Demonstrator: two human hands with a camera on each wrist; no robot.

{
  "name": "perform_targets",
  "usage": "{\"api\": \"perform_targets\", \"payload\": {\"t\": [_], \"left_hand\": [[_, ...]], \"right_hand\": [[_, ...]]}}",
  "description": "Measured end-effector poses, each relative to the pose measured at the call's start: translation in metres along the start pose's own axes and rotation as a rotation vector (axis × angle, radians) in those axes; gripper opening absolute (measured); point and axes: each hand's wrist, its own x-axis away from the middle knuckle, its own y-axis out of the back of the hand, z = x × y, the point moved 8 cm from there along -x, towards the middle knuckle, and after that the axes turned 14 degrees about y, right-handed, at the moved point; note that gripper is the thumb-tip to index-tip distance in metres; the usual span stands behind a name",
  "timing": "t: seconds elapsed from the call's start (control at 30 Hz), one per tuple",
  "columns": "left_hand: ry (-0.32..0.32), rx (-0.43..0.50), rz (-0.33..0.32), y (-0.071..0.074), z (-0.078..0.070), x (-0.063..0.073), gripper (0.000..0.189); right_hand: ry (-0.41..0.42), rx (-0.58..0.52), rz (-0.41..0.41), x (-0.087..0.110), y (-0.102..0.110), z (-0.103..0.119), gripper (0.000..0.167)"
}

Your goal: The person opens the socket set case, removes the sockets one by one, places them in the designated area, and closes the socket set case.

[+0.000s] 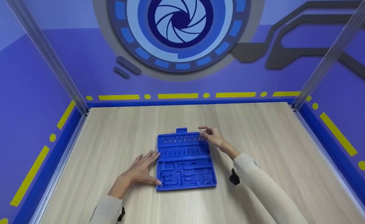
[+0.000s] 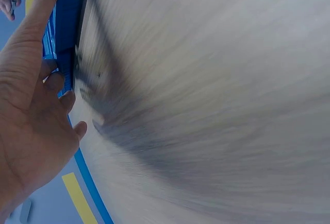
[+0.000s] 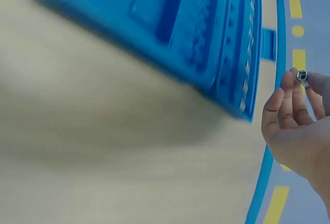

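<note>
Hands (socket in right) at blue case

Pale wood tabletop, yellow-striped purple walls

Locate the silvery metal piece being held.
In the right wrist view, the metal piece is near the right edge, pinched in the right hand; the head view puts that hand by the far right corner of the blue case.

On my feed I see a purple-blue wall, round emblem at top centre (yellow dashes beneath), metal posts upper left and right, and pale wood-grained tabletop below.
</note>
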Motion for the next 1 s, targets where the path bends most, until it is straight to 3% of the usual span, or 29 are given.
{"api": "perform_targets", "payload": {"t": [0.2,0.57,1.0], "left_hand": [[0.008,-0.013,0.008,0.000,-0.002,-0.001,0.127],[-0.017,-0.013,-0.006,0.002,0.000,-0.004,0.127],[-0.013,-0.017,0.001,-0.001,-0.001,-0.002,0.127]], "right_hand": [[-0.059,0.016,0.020,0.018,0.029,-0.013,0.043],[-0.014,0.038,0.041,0.039,0.066,-0.024,0.047],[0.046,0.147,0.061,0.054,0.067,-0.034,0.041]]}}
